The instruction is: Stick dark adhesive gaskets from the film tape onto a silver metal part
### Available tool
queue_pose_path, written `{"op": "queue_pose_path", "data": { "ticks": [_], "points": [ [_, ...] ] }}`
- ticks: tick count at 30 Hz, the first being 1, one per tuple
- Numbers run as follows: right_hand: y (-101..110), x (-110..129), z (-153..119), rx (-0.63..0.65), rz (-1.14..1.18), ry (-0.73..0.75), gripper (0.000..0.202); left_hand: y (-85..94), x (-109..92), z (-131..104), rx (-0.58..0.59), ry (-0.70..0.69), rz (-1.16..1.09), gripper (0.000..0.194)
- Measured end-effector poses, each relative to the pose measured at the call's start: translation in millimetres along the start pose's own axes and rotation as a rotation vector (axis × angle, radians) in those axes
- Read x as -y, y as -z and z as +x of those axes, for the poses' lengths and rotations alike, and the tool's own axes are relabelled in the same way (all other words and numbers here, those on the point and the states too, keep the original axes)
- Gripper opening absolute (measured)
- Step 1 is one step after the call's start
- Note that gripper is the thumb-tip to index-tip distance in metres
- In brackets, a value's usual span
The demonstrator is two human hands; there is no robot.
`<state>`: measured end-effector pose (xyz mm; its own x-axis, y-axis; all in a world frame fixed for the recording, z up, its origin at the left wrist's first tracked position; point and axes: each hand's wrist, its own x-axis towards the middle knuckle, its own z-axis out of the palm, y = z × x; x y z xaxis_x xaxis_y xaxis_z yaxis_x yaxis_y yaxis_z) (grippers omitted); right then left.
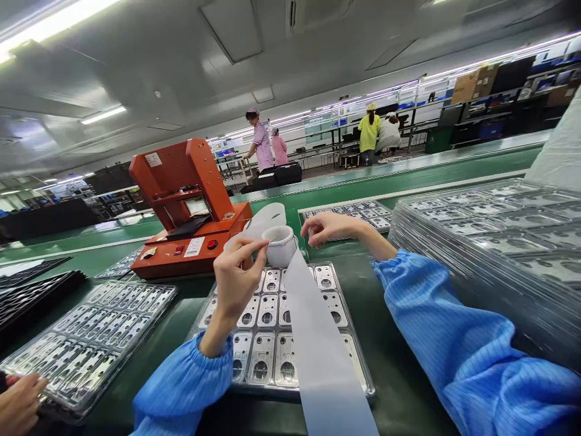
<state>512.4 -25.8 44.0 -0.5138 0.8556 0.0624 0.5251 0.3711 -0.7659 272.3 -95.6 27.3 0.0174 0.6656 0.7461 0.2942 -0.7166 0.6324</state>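
Note:
My left hand is closed in a pinch at the left side of a white roll; whatever lies between its fingertips is too small to make out. To the right of the roll, my right hand hovers with curled fingers, and nothing clear shows in them. A long translucent white strip runs from the roll toward me, across a clear tray of silver metal plates. Behind the roll lies a looser piece of white film.
An orange-red machine stands behind at the left. Another plate tray lies left, with another person's hand at its edge. Stacked clear trays rise at the right. Several people are in the background.

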Motion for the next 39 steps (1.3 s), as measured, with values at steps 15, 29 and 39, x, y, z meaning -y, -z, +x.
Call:
{"op": "queue_pose_path", "data": {
  "ticks": [15, 29, 39],
  "points": [
    [-59.4, 90.2, -89.6, -0.411, 0.039, 0.306, 0.009, -7.6, -41.7, -83.2, -0.034, 0.81, -1.049, 0.012],
    [-106.2, 60.6, -124.8, -0.635, 0.449, 0.13, 0.023, -17.0, -44.3, -94.1, 0.051, 0.811, -1.023, 0.016],
    [-107.7, 66.4, -122.3, -0.679, 0.396, 0.112, 0.021, -21.9, -42.1, -94.1, 0.085, 0.801, -0.965, 0.017]
  ]
}}
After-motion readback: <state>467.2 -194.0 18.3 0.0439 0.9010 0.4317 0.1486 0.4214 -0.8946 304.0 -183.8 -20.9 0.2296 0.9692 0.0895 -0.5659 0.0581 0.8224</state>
